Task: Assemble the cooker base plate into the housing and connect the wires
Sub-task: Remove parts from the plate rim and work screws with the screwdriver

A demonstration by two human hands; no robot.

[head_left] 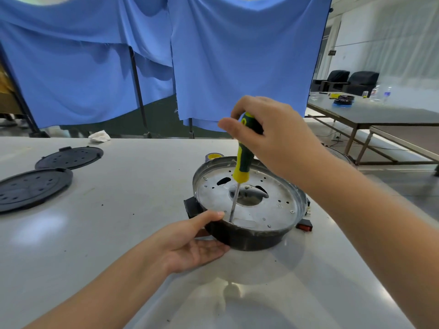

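Observation:
The round black cooker housing (247, 241) sits upside down on the table, right of centre. A silver metal base plate (278, 200) with a central hole lies inside it. My right hand (273, 136) grips the green and yellow handle of a screwdriver (241, 167), held upright. Its tip rests on the plate near the front left rim. My left hand (197, 245) cups the housing's near left side, thumb on the rim. A red switch (305, 226) pokes out at the housing's right.
Two black perforated round covers (33, 186) (71, 156) lie at the table's left. A crumpled white cloth (99, 136) sits at the far edge. A yellow tape roll (212, 157) is behind the housing. Blue curtains hang behind; another table (380, 112) stands at the right.

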